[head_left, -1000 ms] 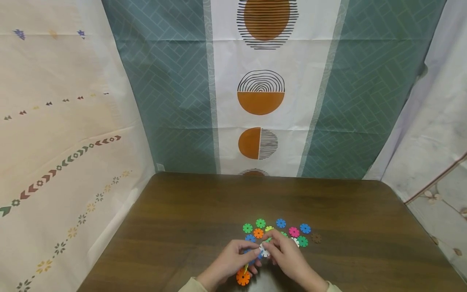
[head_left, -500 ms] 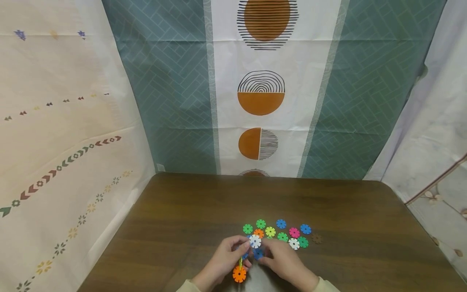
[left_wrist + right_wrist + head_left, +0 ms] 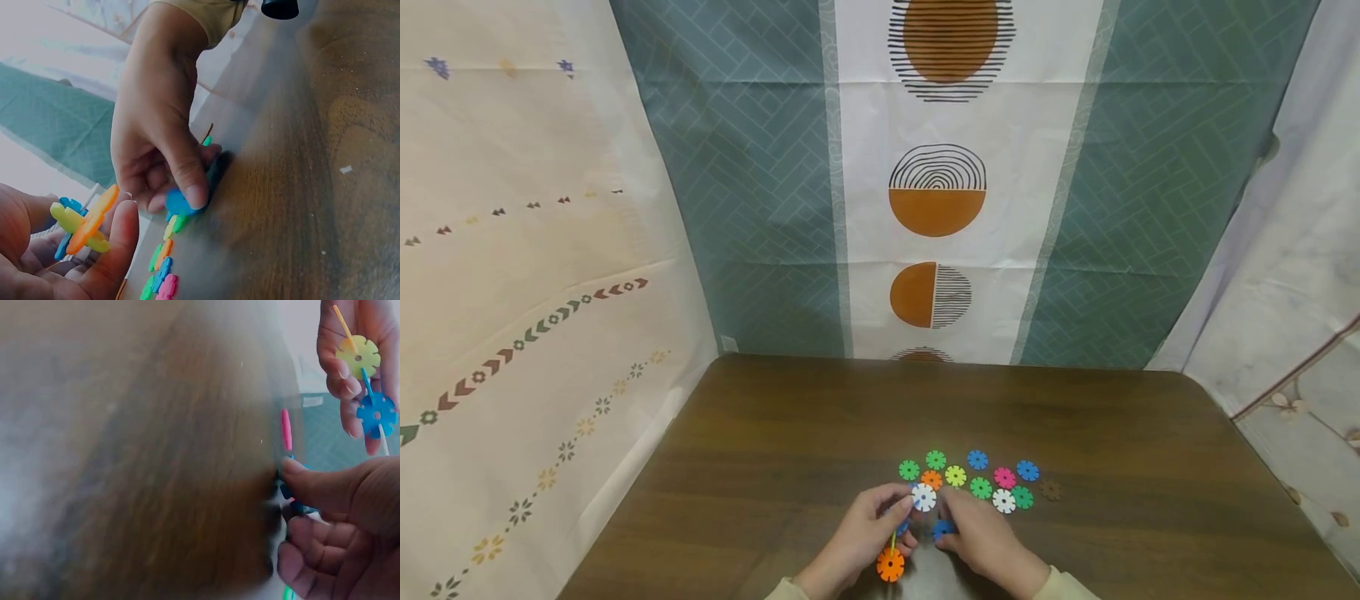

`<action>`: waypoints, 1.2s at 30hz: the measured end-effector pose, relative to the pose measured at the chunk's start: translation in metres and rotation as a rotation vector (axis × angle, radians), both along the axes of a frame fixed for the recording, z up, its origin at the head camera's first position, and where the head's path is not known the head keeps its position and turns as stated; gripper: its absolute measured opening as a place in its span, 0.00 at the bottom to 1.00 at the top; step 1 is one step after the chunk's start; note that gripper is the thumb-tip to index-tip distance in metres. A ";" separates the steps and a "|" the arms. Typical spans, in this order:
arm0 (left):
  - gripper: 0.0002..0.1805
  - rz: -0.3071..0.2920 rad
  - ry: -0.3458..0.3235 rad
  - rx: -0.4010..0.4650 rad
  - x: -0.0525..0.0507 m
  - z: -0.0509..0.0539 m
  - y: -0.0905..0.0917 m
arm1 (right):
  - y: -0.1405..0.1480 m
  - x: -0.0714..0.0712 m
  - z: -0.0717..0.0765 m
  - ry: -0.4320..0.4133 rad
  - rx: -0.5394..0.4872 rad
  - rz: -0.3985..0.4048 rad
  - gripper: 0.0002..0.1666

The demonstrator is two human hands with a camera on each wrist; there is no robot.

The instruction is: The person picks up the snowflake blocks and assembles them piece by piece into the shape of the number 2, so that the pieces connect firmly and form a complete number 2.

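Note:
My left hand point(image 3: 863, 533) grips a chain of joined notched discs: a white disc point(image 3: 923, 497) at the top, blue ones by the fingers, a yellow disc point(image 3: 358, 357) and an orange disc point(image 3: 891, 565) hanging lowest. Just to its right, my right hand point(image 3: 985, 537) pinches a separate blue disc point(image 3: 181, 203) between thumb and fingers, low over the table. A gap stands between that blue disc and the chain. In the right wrist view the pinched disc is mostly hidden by the thumb.
Loose discs lie on the brown table point(image 3: 775, 433) beyond the hands, among them a green disc point(image 3: 936, 460), a pink disc point(image 3: 1004, 477), a second white disc point(image 3: 1003, 501) and a brown disc point(image 3: 1051, 490). Patterned cloths hang behind and at both sides.
The hands have parted, and the white disc shows at the chain's top by my left hand. My right hand left the white disc and holds a blue one, shifted slightly right and down.

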State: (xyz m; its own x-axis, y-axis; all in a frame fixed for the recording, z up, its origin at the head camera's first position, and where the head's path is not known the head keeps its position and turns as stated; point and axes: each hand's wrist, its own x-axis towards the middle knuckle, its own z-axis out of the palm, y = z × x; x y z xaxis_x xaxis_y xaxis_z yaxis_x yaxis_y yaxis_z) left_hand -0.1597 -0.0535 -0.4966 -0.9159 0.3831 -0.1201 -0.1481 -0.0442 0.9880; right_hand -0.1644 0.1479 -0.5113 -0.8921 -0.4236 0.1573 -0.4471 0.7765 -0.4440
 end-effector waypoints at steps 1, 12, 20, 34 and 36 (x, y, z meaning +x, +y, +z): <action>0.17 0.002 0.002 -0.004 0.000 0.000 0.000 | 0.002 0.000 0.001 -0.026 -0.029 -0.009 0.22; 0.16 0.056 0.041 -0.042 0.001 -0.001 0.003 | 0.016 0.004 0.018 -0.202 -0.374 -0.019 0.05; 0.14 0.041 0.045 -0.042 0.004 0.001 0.007 | 0.016 0.011 0.026 -0.203 -0.442 -0.064 0.04; 0.17 -0.021 -0.009 -0.049 0.005 0.003 0.009 | 0.010 0.016 0.024 0.033 -0.274 -0.111 0.04; 0.16 -0.032 -0.010 -0.053 0.006 0.003 0.010 | 0.009 0.016 0.023 0.068 -0.254 -0.106 0.06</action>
State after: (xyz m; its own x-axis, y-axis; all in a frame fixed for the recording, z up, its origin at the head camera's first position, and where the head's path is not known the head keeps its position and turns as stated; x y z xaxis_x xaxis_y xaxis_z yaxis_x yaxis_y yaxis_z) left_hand -0.1541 -0.0435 -0.4934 -0.9020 0.4047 -0.1504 -0.1589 0.0127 0.9872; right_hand -0.1480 0.1570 -0.4886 -0.9131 -0.2678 0.3074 -0.4046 0.6881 -0.6024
